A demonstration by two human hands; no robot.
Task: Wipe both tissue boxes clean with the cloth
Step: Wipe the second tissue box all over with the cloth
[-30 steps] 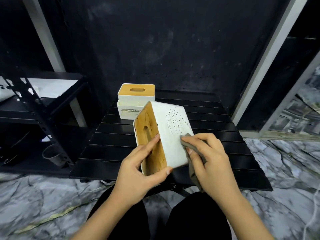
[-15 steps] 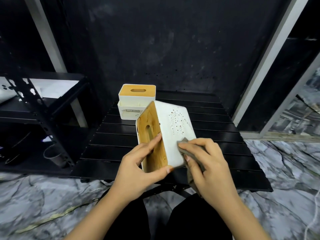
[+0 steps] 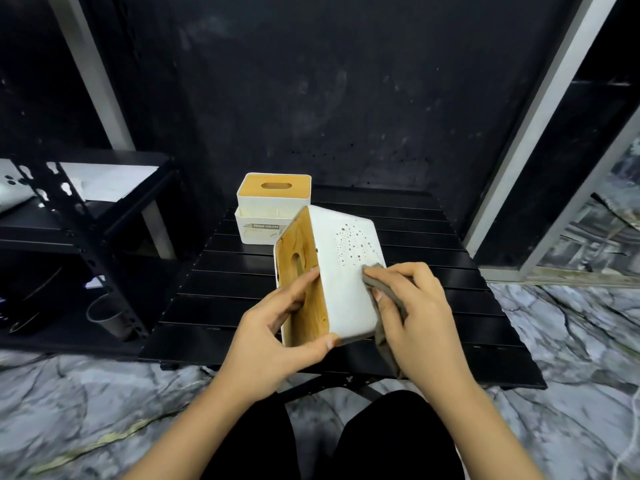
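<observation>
**A:** ok so where's the wipe at right now? The left hand (image 3: 273,336) grips the near tissue box (image 3: 346,271), tipped on its side above the front of the black slatted table (image 3: 450,306), wooden lid facing left, thumb hooked under the bottom corner and fingers lying across the lid.

**B:** yep, and the right hand (image 3: 412,313) has the grey cloth (image 3: 384,303) pinched under its fingertips, pressed flat on the white side panel just below the patch of little holes. Compared with a second ago the cloth has slid down toward the near edge and come back up toward the holes again, and the box is turned a bit more upright. So I'd say it's mid-stroke on this one face.

**A:** and the second tissue box (image 3: 273,209)?

**B:** sitting upright at the back of the table, nobody touching it. My guess is we're not even halfway: other faces on this one, then that whole box.
</observation>
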